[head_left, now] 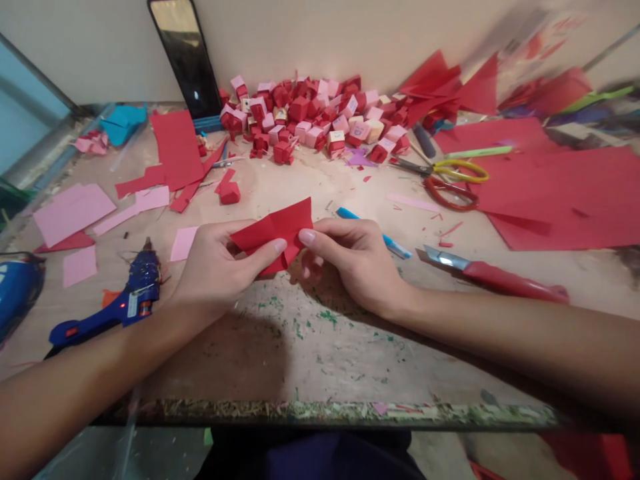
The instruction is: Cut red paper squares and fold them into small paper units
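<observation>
A creased piece of red paper is held up between my two hands over the middle of the table. My left hand pinches its left part, thumb on the near face. At the right edge, my right hand grips the paper between thumb and fingers. The paper's lower part is partly hidden by the thumbs. Just beyond my right hand lies a blue pen, partly covered by it. A pink paper square lies beside my left hand.
Folded red and pink paper boxes are heaped at the back, near a leaning phone. A blue glue gun lies left. Scissors, a red-handled cutter with bare blade, and red sheets lie right.
</observation>
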Motion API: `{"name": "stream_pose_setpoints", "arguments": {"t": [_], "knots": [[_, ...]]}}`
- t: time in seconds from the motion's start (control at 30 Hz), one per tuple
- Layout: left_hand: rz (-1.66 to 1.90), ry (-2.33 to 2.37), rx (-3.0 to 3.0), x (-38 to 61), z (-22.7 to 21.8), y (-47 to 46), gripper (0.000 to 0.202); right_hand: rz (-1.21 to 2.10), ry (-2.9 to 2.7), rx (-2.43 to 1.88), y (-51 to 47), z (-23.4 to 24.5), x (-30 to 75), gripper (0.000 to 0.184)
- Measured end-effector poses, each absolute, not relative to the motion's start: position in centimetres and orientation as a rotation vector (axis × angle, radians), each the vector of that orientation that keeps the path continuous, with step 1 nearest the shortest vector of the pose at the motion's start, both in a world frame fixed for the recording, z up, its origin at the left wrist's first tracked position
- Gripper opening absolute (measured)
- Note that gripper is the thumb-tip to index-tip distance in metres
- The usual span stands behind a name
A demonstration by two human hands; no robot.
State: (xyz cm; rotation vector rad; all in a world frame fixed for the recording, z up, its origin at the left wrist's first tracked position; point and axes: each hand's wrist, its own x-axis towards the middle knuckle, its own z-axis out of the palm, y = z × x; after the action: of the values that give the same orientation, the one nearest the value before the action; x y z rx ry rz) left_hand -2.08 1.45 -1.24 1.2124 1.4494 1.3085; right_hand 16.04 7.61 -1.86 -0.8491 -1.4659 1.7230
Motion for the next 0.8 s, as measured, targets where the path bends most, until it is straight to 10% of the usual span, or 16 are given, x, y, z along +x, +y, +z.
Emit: {"name": "stream_pose_setpoints", "arguments": {"t": [0.8], "knots": [[1.37, 1.581, 1.285, -1.59, -0.69, 1.73, 0.016, 1.836, -1.693, -0.855, 7.64, -2.17, 15.93, 0.03]]}}
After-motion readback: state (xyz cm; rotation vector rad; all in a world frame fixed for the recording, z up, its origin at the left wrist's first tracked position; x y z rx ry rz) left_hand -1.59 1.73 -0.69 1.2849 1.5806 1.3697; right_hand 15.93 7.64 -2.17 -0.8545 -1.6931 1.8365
